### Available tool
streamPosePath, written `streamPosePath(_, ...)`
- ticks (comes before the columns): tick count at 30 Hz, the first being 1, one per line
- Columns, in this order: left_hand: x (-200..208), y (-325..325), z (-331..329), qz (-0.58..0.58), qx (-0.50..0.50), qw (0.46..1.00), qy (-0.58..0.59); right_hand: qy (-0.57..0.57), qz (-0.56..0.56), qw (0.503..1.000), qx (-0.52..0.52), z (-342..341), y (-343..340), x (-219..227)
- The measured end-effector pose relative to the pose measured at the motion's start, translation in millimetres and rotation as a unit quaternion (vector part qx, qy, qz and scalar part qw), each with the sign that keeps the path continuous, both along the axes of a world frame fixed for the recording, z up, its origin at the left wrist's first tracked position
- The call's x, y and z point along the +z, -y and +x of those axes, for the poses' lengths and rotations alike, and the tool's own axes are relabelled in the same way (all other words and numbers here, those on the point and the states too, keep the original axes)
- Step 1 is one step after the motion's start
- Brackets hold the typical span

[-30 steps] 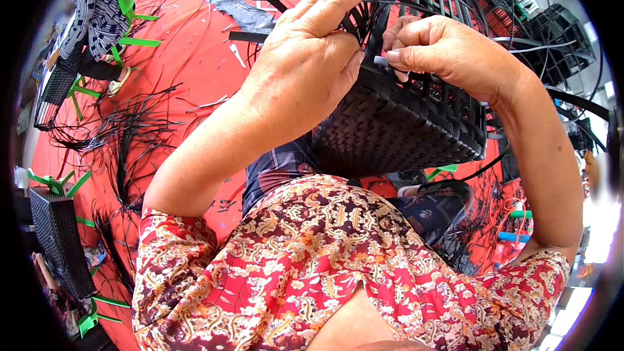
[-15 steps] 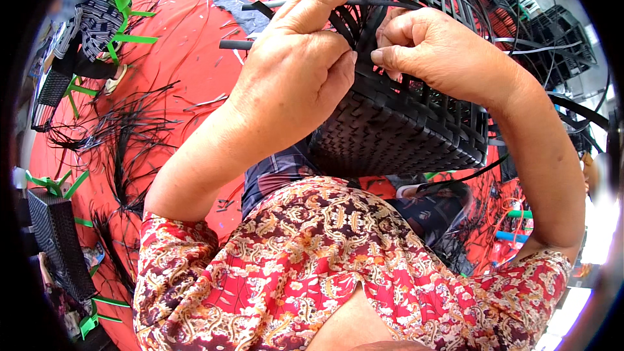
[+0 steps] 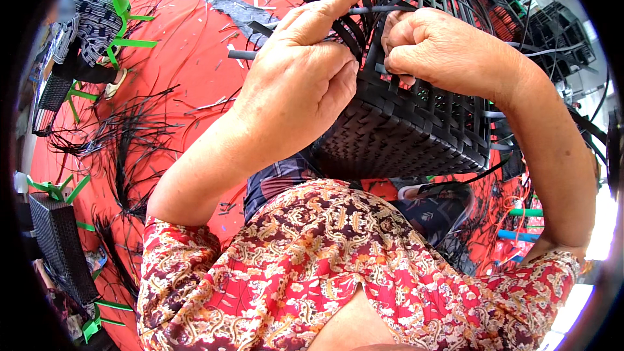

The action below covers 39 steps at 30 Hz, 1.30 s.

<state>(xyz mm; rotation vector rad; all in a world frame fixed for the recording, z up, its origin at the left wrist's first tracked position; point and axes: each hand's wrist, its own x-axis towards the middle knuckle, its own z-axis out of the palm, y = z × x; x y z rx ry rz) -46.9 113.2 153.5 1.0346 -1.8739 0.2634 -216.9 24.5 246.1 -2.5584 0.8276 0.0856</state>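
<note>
A black woven basket (image 3: 403,130) of flat plastic strips rests at my lap, its upper part a loose lattice with free strip ends sticking up. Across the basket's left edge lies my left hand (image 3: 302,68), index finger stretched out and the other fingers curled with the thumb pressed in. Black strips (image 3: 242,55) poke out on its far side. My right hand (image 3: 422,42) is closed at the basket's rim, thumb and fingers pinching a strip. What lies inside both grips is mostly hidden by the fingers.
Bundles of loose black strips (image 3: 120,156) lie on the red floor covering (image 3: 195,78) at the left. Another person (image 3: 97,19) sits at the far left by bright green stool legs (image 3: 133,43). More black lattice frames (image 3: 559,39) stand at the far right. A dark woven box (image 3: 62,240) is at lower left.
My right hand has drawn slightly to the right, away from the left hand, and its thumb has tucked in. My left hand has shifted only a little. The basket has hardly moved.
</note>
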Motion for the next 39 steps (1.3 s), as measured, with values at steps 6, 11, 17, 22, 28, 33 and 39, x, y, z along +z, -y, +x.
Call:
streamPosePath(6,0,-1,-3,-0.012,-0.016,1.000,-0.023,-0.024,-0.023,0.999,-0.002,4,-5,6)
streamPosePath(11,2,-2,-3,0.006,-0.019,0.999,-0.032,0.019,0.008,0.999,-0.046,2,-8,-2)
streamPosePath(17,25,13,7,0.197,-0.024,0.980,-0.008,0.059,-0.062,0.996,-0.011,-7,-10,-13)
streamPosePath(22,37,25,9,0.208,-0.035,0.973,0.093,0.094,-0.105,0.990,0.025,-13,-10,-21)
streamPosePath(28,39,25,12,0.149,0.003,0.980,0.133,0.200,-0.189,0.957,0.094,-27,-2,-37)
streamPosePath(33,44,24,13,0.139,0.009,0.976,0.167,0.193,-0.054,0.979,0.047,-20,-1,-34)
streamPosePath(39,49,36,20,0.148,-0.009,0.957,0.248,0.277,-0.264,0.912,0.146,-9,11,-54)
